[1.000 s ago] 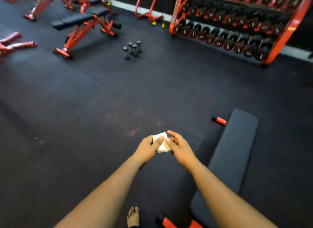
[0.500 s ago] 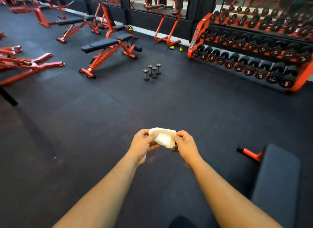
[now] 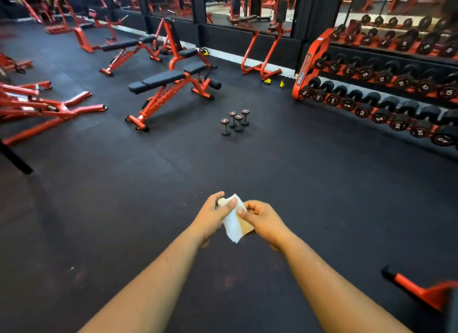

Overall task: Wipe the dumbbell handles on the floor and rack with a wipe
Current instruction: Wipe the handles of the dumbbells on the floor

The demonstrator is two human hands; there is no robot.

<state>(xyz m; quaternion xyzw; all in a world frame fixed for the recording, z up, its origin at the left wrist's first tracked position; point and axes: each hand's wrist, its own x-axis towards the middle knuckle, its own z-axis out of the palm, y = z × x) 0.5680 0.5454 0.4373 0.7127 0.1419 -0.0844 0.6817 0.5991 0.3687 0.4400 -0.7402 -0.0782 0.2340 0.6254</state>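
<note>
Hands (image 3: 214,216) (image 3: 262,218) pinch white wipe (image 3: 233,223) between them, its lower right edge partly hidden.

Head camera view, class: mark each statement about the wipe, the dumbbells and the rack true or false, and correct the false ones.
1. Both hands hold the white wipe. True: the left hand and right hand pinch it.
2. Four small dumbbells stand upright on the floor. True.
3. The wipe touches a dumbbell handle. False: it is held well short of them.
4. The dumbbell rack is at the left. False: it is at the right.
5. The rack is empty. False: dumbbells fill its tiers.
</note>
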